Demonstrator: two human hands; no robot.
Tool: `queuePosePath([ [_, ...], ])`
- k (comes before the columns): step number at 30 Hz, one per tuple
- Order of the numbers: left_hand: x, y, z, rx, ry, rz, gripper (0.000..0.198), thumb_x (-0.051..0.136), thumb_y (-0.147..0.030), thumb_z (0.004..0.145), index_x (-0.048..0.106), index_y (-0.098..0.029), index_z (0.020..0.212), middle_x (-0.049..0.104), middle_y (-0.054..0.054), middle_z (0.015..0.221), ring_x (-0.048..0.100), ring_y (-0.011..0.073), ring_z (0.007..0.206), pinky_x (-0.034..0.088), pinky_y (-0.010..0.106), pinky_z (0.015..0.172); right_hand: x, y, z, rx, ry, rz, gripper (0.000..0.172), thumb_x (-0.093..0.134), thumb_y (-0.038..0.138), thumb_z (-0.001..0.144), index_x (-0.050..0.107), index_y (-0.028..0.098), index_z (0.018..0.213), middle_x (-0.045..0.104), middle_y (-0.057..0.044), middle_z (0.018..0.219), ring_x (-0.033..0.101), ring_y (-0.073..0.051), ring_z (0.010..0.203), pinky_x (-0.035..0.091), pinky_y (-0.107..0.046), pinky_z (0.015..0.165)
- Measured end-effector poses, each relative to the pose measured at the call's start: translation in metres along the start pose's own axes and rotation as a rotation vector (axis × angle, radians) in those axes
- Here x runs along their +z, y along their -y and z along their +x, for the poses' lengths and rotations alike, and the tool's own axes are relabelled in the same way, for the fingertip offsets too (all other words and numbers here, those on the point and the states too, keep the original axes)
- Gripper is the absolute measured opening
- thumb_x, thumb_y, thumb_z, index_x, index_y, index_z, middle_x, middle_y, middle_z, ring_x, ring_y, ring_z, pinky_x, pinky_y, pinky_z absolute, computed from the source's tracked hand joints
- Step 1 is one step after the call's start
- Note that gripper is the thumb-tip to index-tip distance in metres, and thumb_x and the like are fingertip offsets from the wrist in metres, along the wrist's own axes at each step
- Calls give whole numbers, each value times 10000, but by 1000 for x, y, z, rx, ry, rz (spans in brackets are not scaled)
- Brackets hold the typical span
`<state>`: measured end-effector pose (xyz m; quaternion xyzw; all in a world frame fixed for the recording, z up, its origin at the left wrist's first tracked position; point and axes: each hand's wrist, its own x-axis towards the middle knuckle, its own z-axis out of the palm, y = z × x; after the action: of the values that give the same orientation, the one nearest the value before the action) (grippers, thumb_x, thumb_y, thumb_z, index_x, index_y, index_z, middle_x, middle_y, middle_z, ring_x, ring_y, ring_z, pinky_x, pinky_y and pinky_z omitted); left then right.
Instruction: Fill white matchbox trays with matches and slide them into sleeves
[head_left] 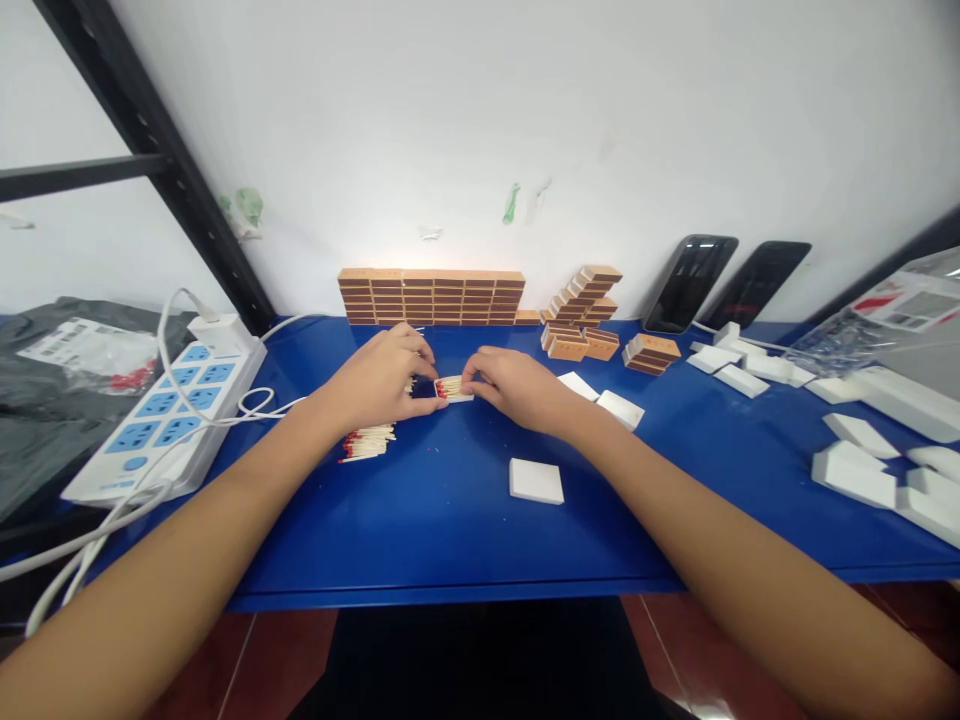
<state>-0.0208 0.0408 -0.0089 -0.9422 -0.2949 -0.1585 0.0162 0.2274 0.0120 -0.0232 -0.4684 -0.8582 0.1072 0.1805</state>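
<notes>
A small white matchbox tray [455,397] filled with red-tipped matches [450,386] lies between my two hands on the blue table. At its left end, my left hand [386,375] has its thumb and curled fingers on the tray. My right hand [514,385] pinches the opposite end between thumb and fingers. Below my left palm a loose pile of matches [367,442] lies on the table, partly covered by that hand. A white box piece [536,481] rests nearer the table's front edge.
Stacked matchboxes [431,298] line the wall, with a smaller stack [581,300] beside them. Two phones [690,283] lean on the wall. Several white box pieces [855,475] are scattered at right. A power strip [169,410] with white cables stands at left.
</notes>
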Motion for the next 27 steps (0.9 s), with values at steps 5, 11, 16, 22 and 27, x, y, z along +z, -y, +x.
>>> queuePosePath([
  [5,0,0,1,3,-3,2,312,779,-496,932,857,-202,1006,762,108,1172,626,314,1162,508,472,1013,-4,1,-2,-25,-3,18,58,669,172,1023,719,166,995,609,-18,896,517,-154,780,351,-278,749],
  [11,-1,0,1,7,6,4,330,788,-502,921,859,-188,998,765,115,1158,631,320,1150,521,485,1009,-1,6,-1,-11,8,78,88,655,125,1007,712,159,949,572,7,825,491,-139,741,344,-273,739],
  [16,-1,0,1,-2,8,-7,314,783,-497,920,859,-203,998,762,117,1171,631,323,1160,517,486,1013,-1,2,0,-5,-33,151,91,666,157,994,708,169,915,549,22,796,489,-136,735,334,-272,719],
  [22,0,6,1,-15,-17,-2,259,765,-417,921,855,-188,999,769,126,1138,625,325,1135,515,481,1010,5,34,-9,-208,-191,264,110,688,217,1007,711,178,906,597,16,801,521,-131,727,354,-275,697],
  [27,1,10,1,-30,-1,-24,298,763,-460,940,859,-203,1054,769,123,1161,626,324,1169,515,482,1036,30,87,-18,-404,15,189,122,680,267,1053,755,172,1066,769,-60,1034,680,-185,931,442,-300,780],
])
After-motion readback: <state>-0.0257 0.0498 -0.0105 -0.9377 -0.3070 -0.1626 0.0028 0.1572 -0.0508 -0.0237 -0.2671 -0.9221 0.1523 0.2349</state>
